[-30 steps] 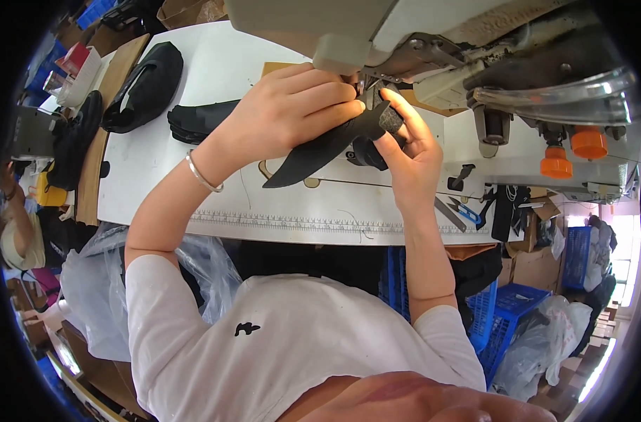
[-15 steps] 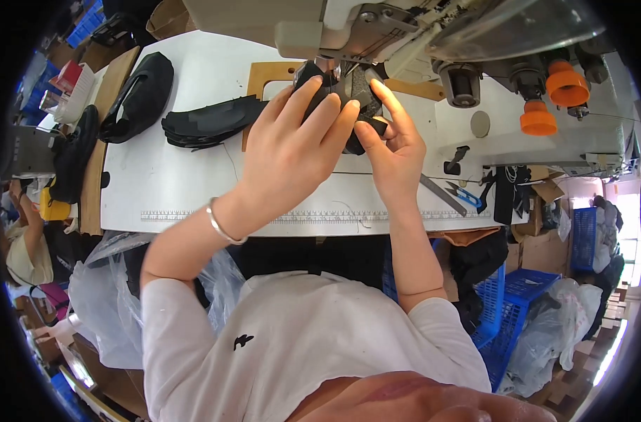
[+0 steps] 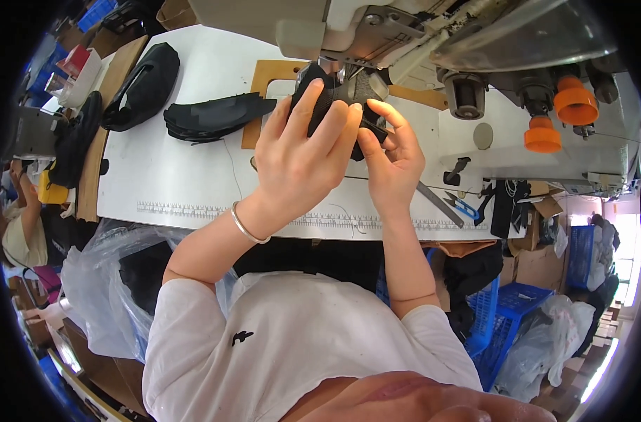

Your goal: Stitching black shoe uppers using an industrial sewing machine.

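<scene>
A black shoe upper (image 3: 322,107), partly covered by my fingers, sits under the head of a sewing machine (image 3: 340,70). My left hand (image 3: 298,158) lies over its left side, fingers bent and pressing on the material. On its right edge, my right hand (image 3: 396,160) pinches a black part between thumb and fingers. The spot where the needle meets the material is hard to make out. To the left lies a stack of black cut pieces (image 3: 218,116), and beyond it another black shoe upper (image 3: 143,86).
A ruler strip (image 3: 264,212) runs along the table's front edge. Blue thread snips (image 3: 464,205) and a dark metal strip (image 3: 440,204) lie right of my right hand. Orange-capped fittings (image 3: 575,100) hang at the right. A clear plastic bag (image 3: 99,295) is below the table's left side.
My right index finger has drawn back from the machine foot and bent in toward the thumb. My left hand still rests on the upper, slightly shifted. The whole view has tilted a little.
</scene>
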The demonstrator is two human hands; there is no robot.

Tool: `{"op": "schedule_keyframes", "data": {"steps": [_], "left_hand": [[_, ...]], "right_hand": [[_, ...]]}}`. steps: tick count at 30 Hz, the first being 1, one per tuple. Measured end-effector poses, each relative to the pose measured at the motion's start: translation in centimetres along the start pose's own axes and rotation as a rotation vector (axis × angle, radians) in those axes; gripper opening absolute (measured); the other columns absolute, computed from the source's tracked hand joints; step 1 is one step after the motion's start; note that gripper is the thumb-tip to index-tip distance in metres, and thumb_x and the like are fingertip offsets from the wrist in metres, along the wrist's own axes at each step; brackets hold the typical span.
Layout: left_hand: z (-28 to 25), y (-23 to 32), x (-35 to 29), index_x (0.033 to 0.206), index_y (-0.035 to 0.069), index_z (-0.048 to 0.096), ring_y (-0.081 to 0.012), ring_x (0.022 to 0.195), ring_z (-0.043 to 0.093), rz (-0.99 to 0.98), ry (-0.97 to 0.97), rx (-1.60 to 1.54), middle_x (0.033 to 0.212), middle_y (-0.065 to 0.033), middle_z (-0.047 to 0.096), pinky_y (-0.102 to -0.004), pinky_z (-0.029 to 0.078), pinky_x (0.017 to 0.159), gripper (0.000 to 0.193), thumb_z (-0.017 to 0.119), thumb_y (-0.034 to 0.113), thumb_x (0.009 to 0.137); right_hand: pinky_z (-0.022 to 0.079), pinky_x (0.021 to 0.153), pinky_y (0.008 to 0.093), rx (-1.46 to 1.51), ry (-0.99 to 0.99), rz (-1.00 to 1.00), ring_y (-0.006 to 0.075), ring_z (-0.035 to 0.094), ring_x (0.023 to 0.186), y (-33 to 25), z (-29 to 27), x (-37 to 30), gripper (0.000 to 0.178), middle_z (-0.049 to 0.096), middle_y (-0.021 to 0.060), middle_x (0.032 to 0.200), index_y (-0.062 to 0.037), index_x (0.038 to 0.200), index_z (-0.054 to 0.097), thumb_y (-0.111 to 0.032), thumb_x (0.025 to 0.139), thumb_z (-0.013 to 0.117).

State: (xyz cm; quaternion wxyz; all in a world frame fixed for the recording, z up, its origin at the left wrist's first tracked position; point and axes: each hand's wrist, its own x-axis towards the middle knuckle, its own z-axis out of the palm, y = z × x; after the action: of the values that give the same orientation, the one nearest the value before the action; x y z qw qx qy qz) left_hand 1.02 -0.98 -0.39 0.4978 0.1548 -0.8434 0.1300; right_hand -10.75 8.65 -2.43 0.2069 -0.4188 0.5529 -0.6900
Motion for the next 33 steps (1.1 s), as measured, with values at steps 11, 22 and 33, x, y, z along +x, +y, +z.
{"op": "schedule_keyframes", "data": {"steps": [11, 22, 33], "left_hand": [[0.5, -0.4, -0.6, 0.099, 0.007, 0.078, -0.0298, 0.109, 0.069, -0.022, 0.051, -0.042, 0.098, -0.0042, 0.066, -0.0418, 0.057, 0.08, 0.027, 0.075, 0.012, 0.073], [0.9, 0.0, 0.3, 0.103, 0.01, 0.079, -0.0292, 0.108, 0.071, -0.068, 0.049, -0.021, 0.097, -0.0027, 0.068, -0.0411, 0.059, 0.085, 0.032, 0.073, 0.014, 0.072], [1.1, -0.1, 0.6, 0.098, 0.011, 0.077, -0.0296, 0.105, 0.069, -0.045, 0.042, 0.0, 0.092, -0.0019, 0.062, -0.0429, 0.056, 0.087, 0.024, 0.072, 0.014, 0.074]], "right_hand": [[0.055, 0.092, 0.0259, -0.029, 0.03, 0.0, 0.0125, 0.068, 0.108, 0.0, 0.4, -0.3, 0.042, 0.069, 0.0085, 0.124, 0.0016, 0.139, 0.06, -0.001, 0.098, 0.069], [0.057, 0.088, 0.0253, -0.003, 0.058, 0.042, 0.0138, 0.07, 0.102, -0.7, 0.0, 0.8, 0.045, 0.069, 0.0113, 0.12, 0.0021, 0.141, 0.053, 0.003, 0.098, 0.066], [0.054, 0.084, 0.0223, 0.059, 0.034, 0.048, 0.0102, 0.071, 0.095, 0.0, 0.1, 0.6, 0.045, 0.075, 0.0108, 0.104, 0.0009, 0.14, 0.045, 0.0, 0.099, 0.066]]}}
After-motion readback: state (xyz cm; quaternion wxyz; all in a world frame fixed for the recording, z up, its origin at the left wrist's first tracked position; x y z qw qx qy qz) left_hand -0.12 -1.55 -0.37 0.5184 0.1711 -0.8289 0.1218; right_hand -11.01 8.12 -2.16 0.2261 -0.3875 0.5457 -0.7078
